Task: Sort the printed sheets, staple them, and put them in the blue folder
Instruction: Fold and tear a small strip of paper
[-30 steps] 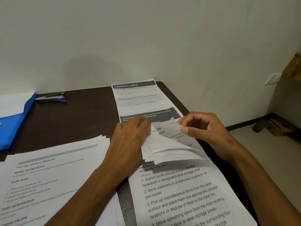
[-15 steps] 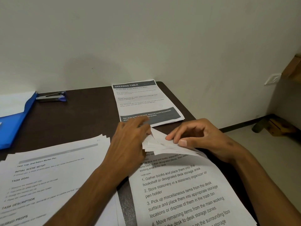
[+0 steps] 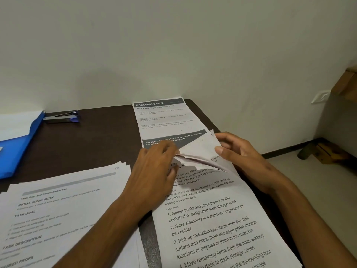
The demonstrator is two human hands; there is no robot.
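A stack of printed sheets point(image 3: 216, 229) lies on the right side of the dark table. My right hand point(image 3: 241, 151) pinches the top corners of several sheets and lifts them. My left hand point(image 3: 154, 169) rests on the stack's upper left, its fingertips at the raised corners. Beyond them lies a sheet headed "Dressing Table" point(image 3: 164, 120). A second pile of printed sheets point(image 3: 63, 215) sits fanned at the left. The blue folder point(image 3: 17, 149) lies open at the far left edge. A stapler point(image 3: 61, 117) sits near the wall beside it.
The dark table point(image 3: 92, 144) meets a plain wall at its back; its right edge drops to a light floor. Wooden furniture point(image 3: 328, 151) stands on the floor at the right. A wooden ledge point(image 3: 345, 84) juts out at the upper right.
My right hand has lifted the sheet corners up again after pressing them low half a second ago. My left hand stays on the stack.
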